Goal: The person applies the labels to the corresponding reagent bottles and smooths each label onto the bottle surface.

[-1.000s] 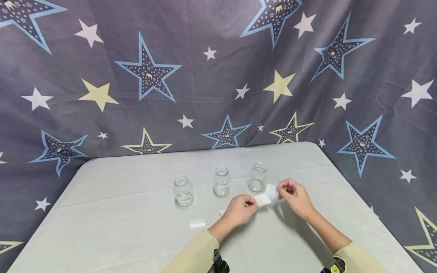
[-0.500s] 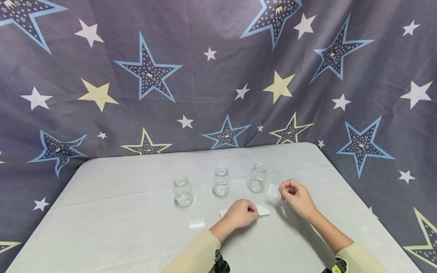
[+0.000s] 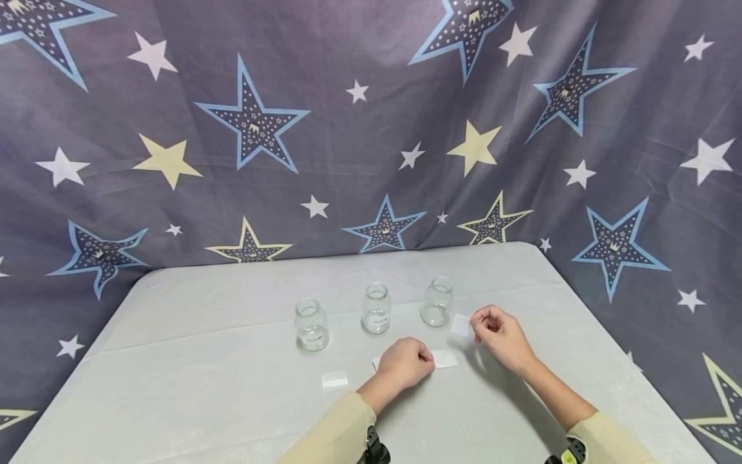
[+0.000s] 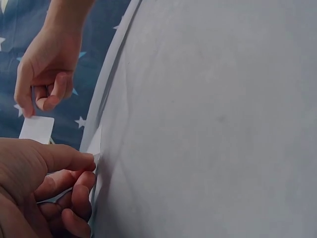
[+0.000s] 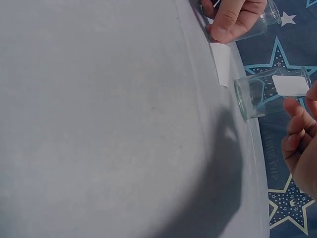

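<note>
My right hand (image 3: 503,338) pinches a small white sticker label (image 3: 460,325) by its edge, raised above the table near the rightmost glass jar (image 3: 437,301). The label (image 5: 289,85) overlaps that jar in the right wrist view. Lower and to the left, my left hand (image 3: 404,362) pinches a white strip of backing paper (image 3: 445,359) between thumb and fingers, close over the table. Part of the strip is hidden behind that hand. The middle jar (image 3: 377,309) and left jar (image 3: 312,327) carry white labels with small dark print; no label shows on the right one.
The jars stand open in a row across the pale cloth-covered table (image 3: 203,374). Another piece of white paper (image 3: 334,381) lies left of my left forearm. Behind the table hangs a dark curtain (image 3: 336,148) with stars.
My left hand has lowered the backing strip toward the table, away from the label. The label, overlapping the strip before, now hangs apart from it in my right hand, which stays nearly still.
</note>
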Action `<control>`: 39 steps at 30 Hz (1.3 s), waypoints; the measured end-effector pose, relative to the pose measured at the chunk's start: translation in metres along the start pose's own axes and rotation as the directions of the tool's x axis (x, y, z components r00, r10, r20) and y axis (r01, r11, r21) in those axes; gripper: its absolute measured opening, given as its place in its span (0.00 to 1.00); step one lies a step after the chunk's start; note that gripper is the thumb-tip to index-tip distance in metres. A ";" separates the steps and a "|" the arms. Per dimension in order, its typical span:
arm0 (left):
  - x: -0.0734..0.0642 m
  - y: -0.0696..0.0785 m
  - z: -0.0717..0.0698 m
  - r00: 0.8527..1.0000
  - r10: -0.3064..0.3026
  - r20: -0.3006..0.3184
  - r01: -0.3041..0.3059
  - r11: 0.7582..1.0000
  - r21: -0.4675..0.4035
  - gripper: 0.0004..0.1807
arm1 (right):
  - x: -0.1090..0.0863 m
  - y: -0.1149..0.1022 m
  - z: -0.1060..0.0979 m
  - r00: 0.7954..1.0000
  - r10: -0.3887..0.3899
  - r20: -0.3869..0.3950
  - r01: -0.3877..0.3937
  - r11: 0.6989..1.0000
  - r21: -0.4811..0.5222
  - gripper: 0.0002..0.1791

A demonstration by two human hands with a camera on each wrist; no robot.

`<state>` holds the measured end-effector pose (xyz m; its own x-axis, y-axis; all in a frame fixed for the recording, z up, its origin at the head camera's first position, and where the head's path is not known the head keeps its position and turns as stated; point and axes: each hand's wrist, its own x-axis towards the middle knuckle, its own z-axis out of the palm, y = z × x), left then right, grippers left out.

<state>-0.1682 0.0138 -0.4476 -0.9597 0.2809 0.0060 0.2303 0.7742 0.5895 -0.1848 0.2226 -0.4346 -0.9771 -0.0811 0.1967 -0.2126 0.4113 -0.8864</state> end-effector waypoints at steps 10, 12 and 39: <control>0.004 -0.005 -0.001 1.000 -0.028 -0.008 0.028 0.999 -0.030 0.02 | 0.003 0.007 0.000 1.000 0.014 0.010 -0.014 1.000 -0.009 0.03; 0.004 -0.005 -0.003 0.999 -0.033 -0.010 0.032 0.998 -0.052 0.02 | 0.004 0.009 0.000 1.000 0.009 0.011 -0.009 1.000 -0.014 0.03; 0.013 -0.001 -0.011 0.984 0.029 -0.178 -0.094 0.925 -0.368 0.04 | -0.010 -0.037 0.026 0.982 -0.186 -0.015 0.184 0.980 -0.080 0.03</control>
<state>-0.1824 0.0103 -0.4391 -0.9660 0.1972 0.1669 0.2437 0.4809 0.8422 -0.1673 0.1846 -0.4142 -0.9204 -0.1426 0.3641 -0.3873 0.4606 -0.7986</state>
